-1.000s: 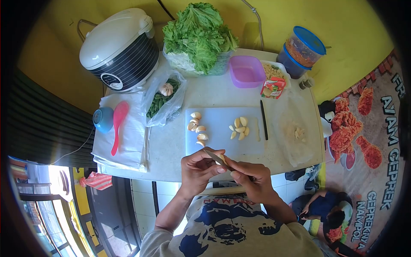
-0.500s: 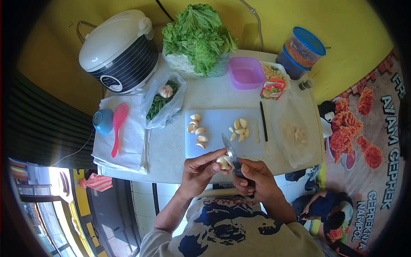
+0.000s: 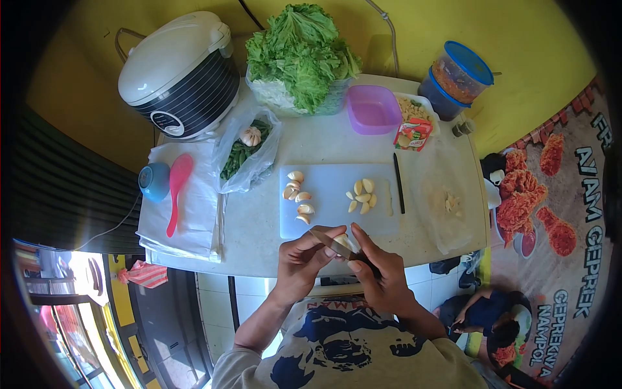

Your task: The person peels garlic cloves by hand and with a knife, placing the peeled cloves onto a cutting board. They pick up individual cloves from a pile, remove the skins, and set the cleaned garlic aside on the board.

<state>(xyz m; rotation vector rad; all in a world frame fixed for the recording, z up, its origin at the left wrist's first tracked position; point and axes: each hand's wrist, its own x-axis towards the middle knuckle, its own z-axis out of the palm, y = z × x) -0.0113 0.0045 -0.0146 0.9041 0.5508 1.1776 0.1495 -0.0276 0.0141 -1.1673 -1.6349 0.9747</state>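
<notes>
On the wall poster (image 3: 558,259) at our right we read "AYAM GEPREK" and "GEPREKNYA NAMPOL", with a further line cut off after "FR". Our shirt (image 3: 343,343) shows letters ending in "MAN"; the print on the red packet (image 3: 413,135) is too small for us to read.

We hold a garlic piece (image 3: 344,242) and a knife (image 3: 332,245) just over the near edge of the white cutting board (image 3: 337,217). The knife's long axis runs slantwise, its tip pointing forward and to our left, its handle back to our right, and the blade crosses the garlic. We cannot tell the garlic's own long axis behind the blade and fingers.

Our left hand (image 3: 299,260) pinches the garlic narrowly between thumb and forefinger. Our right hand (image 3: 385,275) has the knife handle, its thumb and forefinger parted at the garlic; the other fingers' hold is hidden.

Half a second ago the blade pointed mostly forward, beside the garlic; now it has swung left across it, and our right forefinger reaches further forward. The unpeeled cloves (image 3: 304,209) at the board's left and the peeled cloves (image 3: 365,186) nearer its right lie as before.
</notes>
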